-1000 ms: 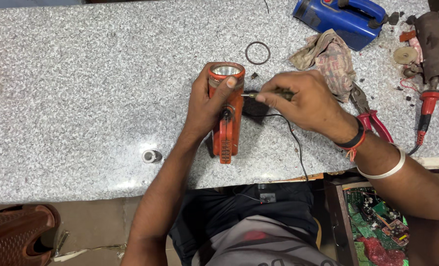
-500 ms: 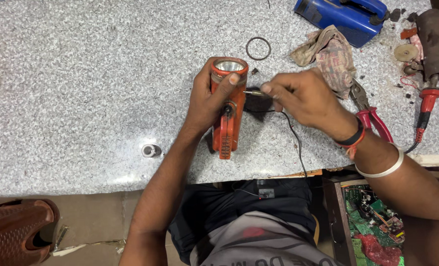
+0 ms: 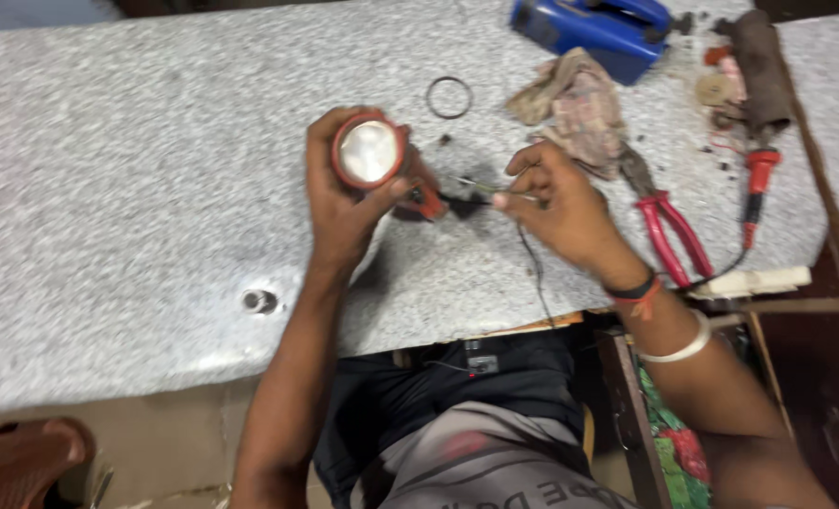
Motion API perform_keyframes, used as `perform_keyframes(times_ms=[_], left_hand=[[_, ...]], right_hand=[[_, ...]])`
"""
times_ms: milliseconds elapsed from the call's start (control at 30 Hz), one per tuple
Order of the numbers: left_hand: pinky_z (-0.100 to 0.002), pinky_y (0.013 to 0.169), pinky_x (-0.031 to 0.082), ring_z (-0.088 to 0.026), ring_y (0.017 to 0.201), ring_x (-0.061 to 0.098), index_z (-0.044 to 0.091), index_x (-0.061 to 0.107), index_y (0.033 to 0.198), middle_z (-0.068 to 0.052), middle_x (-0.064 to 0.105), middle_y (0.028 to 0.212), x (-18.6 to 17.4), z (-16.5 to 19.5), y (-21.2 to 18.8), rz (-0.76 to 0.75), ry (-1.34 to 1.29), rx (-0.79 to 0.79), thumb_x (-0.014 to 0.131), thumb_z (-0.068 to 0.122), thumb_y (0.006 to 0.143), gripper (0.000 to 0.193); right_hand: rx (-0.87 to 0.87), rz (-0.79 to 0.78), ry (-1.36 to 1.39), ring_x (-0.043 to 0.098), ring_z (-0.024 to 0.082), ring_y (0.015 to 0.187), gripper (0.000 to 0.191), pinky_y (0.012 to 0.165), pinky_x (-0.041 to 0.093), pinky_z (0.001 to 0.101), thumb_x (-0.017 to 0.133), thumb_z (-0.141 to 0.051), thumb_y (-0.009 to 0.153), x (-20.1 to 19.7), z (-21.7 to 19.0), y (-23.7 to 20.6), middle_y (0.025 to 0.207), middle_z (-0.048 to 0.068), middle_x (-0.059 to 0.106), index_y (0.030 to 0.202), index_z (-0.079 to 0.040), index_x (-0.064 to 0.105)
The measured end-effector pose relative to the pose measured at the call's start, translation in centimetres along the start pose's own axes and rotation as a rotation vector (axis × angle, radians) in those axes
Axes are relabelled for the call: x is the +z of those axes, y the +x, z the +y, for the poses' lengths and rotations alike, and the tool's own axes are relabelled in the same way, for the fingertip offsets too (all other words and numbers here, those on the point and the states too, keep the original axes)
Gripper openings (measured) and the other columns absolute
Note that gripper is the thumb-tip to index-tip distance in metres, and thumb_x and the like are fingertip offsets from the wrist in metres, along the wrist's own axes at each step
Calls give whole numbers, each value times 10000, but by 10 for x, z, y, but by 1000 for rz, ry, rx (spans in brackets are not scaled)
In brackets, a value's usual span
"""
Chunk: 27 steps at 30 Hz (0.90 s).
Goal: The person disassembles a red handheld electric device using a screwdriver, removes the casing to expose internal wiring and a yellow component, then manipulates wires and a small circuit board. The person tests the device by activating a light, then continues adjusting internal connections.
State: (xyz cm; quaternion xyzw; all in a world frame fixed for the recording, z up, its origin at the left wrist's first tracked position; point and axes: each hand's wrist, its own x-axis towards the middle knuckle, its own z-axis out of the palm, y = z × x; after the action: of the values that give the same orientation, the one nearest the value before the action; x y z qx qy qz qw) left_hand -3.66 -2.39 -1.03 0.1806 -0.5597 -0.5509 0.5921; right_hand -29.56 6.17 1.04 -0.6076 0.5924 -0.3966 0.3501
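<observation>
My left hand [image 3: 344,203] grips an orange flashlight [image 3: 370,155], tilted up so its round reflector faces the camera. My right hand [image 3: 556,203] pinches a thin tool [image 3: 480,187] whose tip points at the flashlight's side, beside a small black part [image 3: 459,201]. A thin black wire [image 3: 532,269] runs down from there over the table edge. Both hands hover just above the speckled grey stone table [image 3: 155,188].
A black ring [image 3: 449,97] lies just beyond the flashlight. A crumpled rag [image 3: 570,99], a blue case [image 3: 594,28], red-handled pliers [image 3: 669,226] and a red-handled soldering iron [image 3: 754,184] sit to the right. A small metal piece [image 3: 259,302] rests near the front edge.
The flashlight has been tipped up from lying along the table so its lens now faces the camera. My right hand stays at its side with the thin tool.
</observation>
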Motion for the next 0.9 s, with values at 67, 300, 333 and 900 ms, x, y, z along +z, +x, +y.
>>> perform_keyframes(times_ms=[67,300,333,900], left_hand=[[-423,1237,506,-234,1329,584,69,447,1451,-107,547,1398,4,-2,-14,33,123,13,934,195,847,786],[-343,1082,583,-211,1294,646,37,495,1456,-150,610,1445,-10,18,-70,116,303,-217,855,25,817,733],[-325,1033,587,-201,1247,666,31,506,1456,-154,629,1410,-15,23,-77,125,372,-263,837,12,802,733],[-384,1077,505,-285,1280,635,1,500,1440,-191,645,1362,-34,17,-102,22,719,-286,917,99,689,864]], right_hand=[[-75,55,-8,639,52,900,373,767,540,230,782,-66,910,4,24,-10,934,2,663,1173,-59,517],[69,71,44,640,69,816,237,699,528,259,808,-66,879,-32,60,-33,920,-2,717,1085,-79,690],[158,93,92,654,60,783,223,656,532,255,805,-88,867,-35,58,-31,910,-20,724,1063,-92,699],[-417,201,72,686,201,1182,623,873,659,279,664,64,1047,-10,-5,6,1419,128,518,1507,-44,258]])
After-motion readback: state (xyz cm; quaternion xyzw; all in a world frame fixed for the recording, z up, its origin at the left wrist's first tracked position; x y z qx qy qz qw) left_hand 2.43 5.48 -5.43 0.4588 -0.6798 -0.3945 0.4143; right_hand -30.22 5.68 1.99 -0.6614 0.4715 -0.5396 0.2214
